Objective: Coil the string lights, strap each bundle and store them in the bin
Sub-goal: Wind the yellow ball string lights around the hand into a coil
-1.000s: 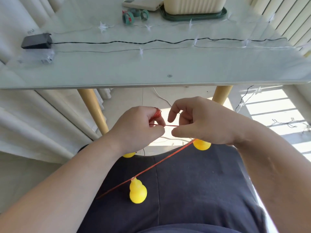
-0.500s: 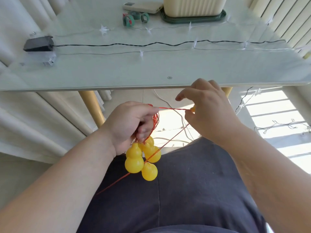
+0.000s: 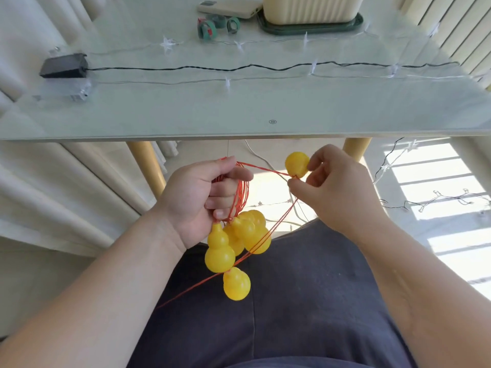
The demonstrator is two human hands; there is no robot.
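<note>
While the red string light (image 3: 242,197) hangs coiled, gourd bulbs (image 3: 240,235) clustered, just below the glass table (image 3: 186,112), the left hand (image 3: 194,203) curls its fingers round the coil and the right hand (image 3: 340,192) pinches one bulb (image 3: 297,163). The table's round stamp (image 3: 272,121) is illegible.

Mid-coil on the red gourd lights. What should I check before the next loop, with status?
1. Left hand grips the coil: ok.
2. Right hand pinches the red cord beside the next gourd: ok.
3. Coiled gourds hang below the left hand: ok.
4. Trailing cord unsnagged: cannot tell, its end is hidden.
5. Green rolls ready on the table: ok.
6. Bin open: cannot tell, top out of frame.
</note>
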